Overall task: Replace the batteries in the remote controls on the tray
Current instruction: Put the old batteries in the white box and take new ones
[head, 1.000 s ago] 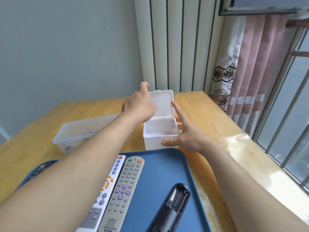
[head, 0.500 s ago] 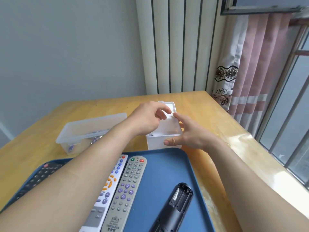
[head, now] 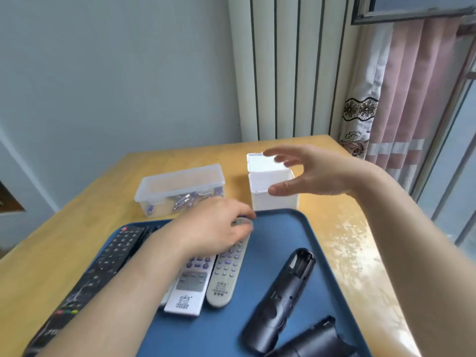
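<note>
On a blue tray lie several remote controls. My left hand is down on the top end of the grey remote, its fingers curled over it; the view is blurred there. A white remote lies beside the grey one, and a long black remote lies at the tray's left. Face down at the right is a black remote with its battery bay open and empty. My right hand hovers with spread fingers by the small white box, whose lid stands up.
A clear oblong box holding several batteries sits on the wooden table behind the tray. Another black piece lies at the tray's near right corner. A curtain and a window are to the right.
My left hand left the white box's lid and dropped to the grey remote on the tray. My right hand let go of the box and lifted slightly. The camera tilted down.
</note>
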Demonstrator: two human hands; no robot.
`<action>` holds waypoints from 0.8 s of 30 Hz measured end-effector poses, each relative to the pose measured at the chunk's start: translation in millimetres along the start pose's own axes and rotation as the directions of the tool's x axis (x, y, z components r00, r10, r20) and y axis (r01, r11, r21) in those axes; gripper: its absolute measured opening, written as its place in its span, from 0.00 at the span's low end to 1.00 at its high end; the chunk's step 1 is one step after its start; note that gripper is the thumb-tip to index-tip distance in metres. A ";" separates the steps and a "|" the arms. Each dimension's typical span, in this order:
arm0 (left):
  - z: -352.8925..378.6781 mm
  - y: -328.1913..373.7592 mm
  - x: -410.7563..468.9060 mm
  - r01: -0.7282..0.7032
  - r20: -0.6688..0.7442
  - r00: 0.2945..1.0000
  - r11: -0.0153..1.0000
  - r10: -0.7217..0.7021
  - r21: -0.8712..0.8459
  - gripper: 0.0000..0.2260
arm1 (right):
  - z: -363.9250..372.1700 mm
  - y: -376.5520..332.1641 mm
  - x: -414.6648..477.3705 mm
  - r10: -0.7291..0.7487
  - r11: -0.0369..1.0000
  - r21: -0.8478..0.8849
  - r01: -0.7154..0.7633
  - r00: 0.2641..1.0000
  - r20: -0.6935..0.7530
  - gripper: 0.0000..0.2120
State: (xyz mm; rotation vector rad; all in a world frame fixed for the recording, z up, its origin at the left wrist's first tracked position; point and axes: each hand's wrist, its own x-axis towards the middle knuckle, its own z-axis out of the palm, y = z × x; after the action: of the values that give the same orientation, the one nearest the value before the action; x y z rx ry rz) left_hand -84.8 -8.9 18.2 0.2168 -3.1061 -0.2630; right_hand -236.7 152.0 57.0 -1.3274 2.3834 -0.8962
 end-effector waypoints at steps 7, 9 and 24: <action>34.4 -15.7 -54.0 0.155 0.134 0.976 0.978 -0.174 0.136 0.27 | 56.9 -36.8 -30.7 0.101 0.936 -0.350 0.029 0.933 0.347 0.34; 43.8 -16.2 -59.8 0.208 0.103 0.971 0.976 -0.214 0.067 0.27 | 67.4 -39.8 -38.2 0.145 0.889 -0.456 0.039 0.921 0.363 0.36; 37.2 36.8 -76.5 -0.258 -0.226 0.942 0.966 0.249 -0.012 0.26 | 61.1 -1.2 -85.6 0.100 0.913 -0.407 -0.009 0.974 0.204 0.18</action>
State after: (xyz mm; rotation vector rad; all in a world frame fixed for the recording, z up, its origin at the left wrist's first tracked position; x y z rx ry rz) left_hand -15.2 43.8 -12.7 -0.1465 -2.8601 -0.2744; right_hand -158.5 199.6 5.3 -1.4014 2.4922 -0.2209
